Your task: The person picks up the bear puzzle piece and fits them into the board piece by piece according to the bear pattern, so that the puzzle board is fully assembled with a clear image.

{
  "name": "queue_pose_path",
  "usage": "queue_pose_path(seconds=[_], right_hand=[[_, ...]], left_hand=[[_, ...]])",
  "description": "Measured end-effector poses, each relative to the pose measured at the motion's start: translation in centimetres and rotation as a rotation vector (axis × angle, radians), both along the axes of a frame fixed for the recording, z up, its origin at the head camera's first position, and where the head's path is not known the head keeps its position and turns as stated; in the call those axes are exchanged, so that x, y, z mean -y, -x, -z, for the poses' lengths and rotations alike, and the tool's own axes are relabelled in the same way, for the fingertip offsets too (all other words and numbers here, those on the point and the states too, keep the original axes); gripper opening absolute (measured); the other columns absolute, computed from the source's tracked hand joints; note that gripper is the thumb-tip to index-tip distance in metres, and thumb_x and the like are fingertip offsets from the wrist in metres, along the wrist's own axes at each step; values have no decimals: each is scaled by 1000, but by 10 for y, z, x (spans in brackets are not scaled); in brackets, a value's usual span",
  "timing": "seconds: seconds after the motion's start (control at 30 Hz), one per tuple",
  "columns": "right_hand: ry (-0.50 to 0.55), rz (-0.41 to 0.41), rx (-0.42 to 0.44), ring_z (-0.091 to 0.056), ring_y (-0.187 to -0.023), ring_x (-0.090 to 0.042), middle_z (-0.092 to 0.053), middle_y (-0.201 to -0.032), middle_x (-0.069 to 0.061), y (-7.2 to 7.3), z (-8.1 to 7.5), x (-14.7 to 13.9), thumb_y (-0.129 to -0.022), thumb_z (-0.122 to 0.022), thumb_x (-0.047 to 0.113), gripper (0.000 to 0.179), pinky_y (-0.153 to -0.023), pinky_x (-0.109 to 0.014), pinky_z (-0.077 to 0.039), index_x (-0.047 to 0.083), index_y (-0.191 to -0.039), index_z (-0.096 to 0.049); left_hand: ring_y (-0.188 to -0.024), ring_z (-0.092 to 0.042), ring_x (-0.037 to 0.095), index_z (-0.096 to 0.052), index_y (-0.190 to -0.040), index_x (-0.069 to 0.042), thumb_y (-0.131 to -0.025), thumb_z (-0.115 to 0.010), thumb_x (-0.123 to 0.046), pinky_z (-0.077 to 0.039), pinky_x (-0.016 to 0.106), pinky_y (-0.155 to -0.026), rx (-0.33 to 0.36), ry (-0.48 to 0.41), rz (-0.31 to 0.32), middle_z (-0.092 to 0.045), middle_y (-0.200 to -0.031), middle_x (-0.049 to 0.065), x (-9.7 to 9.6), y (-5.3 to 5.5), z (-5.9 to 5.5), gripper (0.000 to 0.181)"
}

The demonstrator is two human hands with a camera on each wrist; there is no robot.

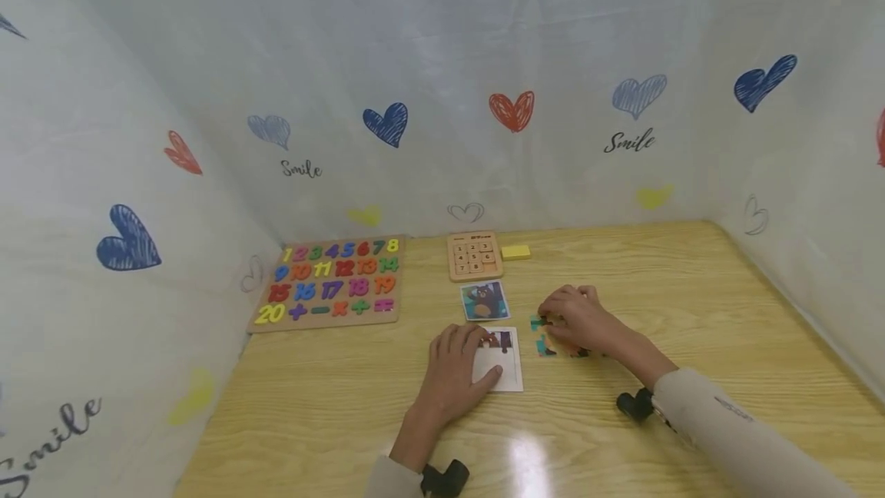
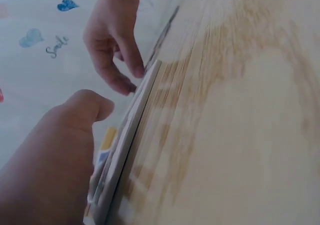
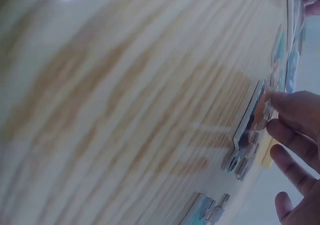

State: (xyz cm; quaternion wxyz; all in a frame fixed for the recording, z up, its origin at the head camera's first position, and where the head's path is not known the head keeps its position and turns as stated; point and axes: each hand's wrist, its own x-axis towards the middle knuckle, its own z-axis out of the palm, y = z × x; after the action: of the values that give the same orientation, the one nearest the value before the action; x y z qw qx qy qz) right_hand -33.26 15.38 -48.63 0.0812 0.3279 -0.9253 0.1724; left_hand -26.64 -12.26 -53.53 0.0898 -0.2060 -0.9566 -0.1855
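My left hand (image 1: 452, 375) lies spread over a white puzzle tray (image 1: 508, 375), its thumb on the blank part. Brown and purple puzzle pieces (image 1: 505, 340) fill part of the tray's top. To the right, my right hand (image 1: 577, 317) bends its fingers down over loose jigsaw pieces (image 1: 546, 346) coloured teal, orange and dark. In the right wrist view the thumb and forefinger meet an orange and dark piece (image 3: 256, 116); whether they pinch it is unclear. The left wrist view shows the left thumb (image 2: 90, 106) above the tray's edge (image 2: 131, 135).
Behind the tray lies a bear picture card (image 1: 485, 300). Farther back are a wooden number slide puzzle (image 1: 475, 277) and a yellow block (image 1: 515, 253). A colourful number board (image 1: 325, 319) lies at left. A heart-printed white cloth (image 1: 442, 44) surrounds the wooden table (image 1: 332, 406).
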Motion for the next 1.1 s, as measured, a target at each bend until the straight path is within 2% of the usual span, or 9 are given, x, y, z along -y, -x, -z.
queue_pose_path(seconds=[0.2, 0.33, 0.47, 0.6, 0.7, 0.9, 1.1], right_hand=[[-7, -15, 3, -58, -107, -28, -71, -110, 0, 2, 4, -1, -85, -81, 16, 17, -89, -60, -32, 17, -101, -76], [-19, -32, -2, -58, -107, -27, -70, -109, 1, 4, 4, 0, -85, -81, 16, 17, -88, -59, -32, 18, -102, -76], [-28, -36, -3, -58, -107, -28, -70, -109, 0, 6, 3, 2, -86, -80, 18, 17, -86, -58, -32, 17, -102, -76], [-21, -23, 26, -57, -108, -27, -70, -110, 0, 7, 3, 4, -87, -80, 23, 19, -87, -55, -31, 15, -104, -75], [-16, -28, 34, -57, -107, -26, -71, -108, 0, 7, 3, 5, -87, -79, 22, 18, -87, -54, -31, 15, -103, -75], [-57, -32, -6, -58, -101, -27, -71, -100, 3, 12, 4, 9, -87, -76, 14, 7, -89, -60, -32, 18, -93, -76], [-76, 6, 7, -56, -94, -26, -69, -90, 5, 14, 4, 11, -83, -71, 10, 9, -90, -60, -31, 17, -86, -72]], left_hand=[[-138, -33, 27, -48, -144, -24, -97, -49, -56, -25, 54, -110, 35, -64, -3, -41, -150, -2, 14, -2, -2, 57], [-138, -34, 26, -46, -148, -26, -96, -51, -57, -25, 55, -110, 41, -48, -4, -42, -151, -4, 30, -4, -4, 61], [-141, -31, 26, -40, -153, -30, -92, -53, -64, -23, 56, -112, 53, -18, 35, -40, -154, -5, 39, -3, -5, 72], [-142, -30, 26, -35, -155, -32, -85, -56, -70, -21, 58, -113, 78, 6, 68, -40, -154, -6, 42, -3, -6, 83], [-141, -31, 26, -34, -155, -32, -82, -57, -73, -21, 58, -112, 96, 17, 66, -43, -152, -4, 41, -2, -6, 88], [-140, -31, 26, -33, -155, -32, -81, -56, -78, -22, 56, -111, 103, 12, 50, -44, -149, -1, 40, -1, -6, 91], [-140, -32, 26, -35, -154, -31, -81, -58, -77, -22, 57, -110, 97, -1, 58, -46, -147, -2, 39, 1, -5, 89]])
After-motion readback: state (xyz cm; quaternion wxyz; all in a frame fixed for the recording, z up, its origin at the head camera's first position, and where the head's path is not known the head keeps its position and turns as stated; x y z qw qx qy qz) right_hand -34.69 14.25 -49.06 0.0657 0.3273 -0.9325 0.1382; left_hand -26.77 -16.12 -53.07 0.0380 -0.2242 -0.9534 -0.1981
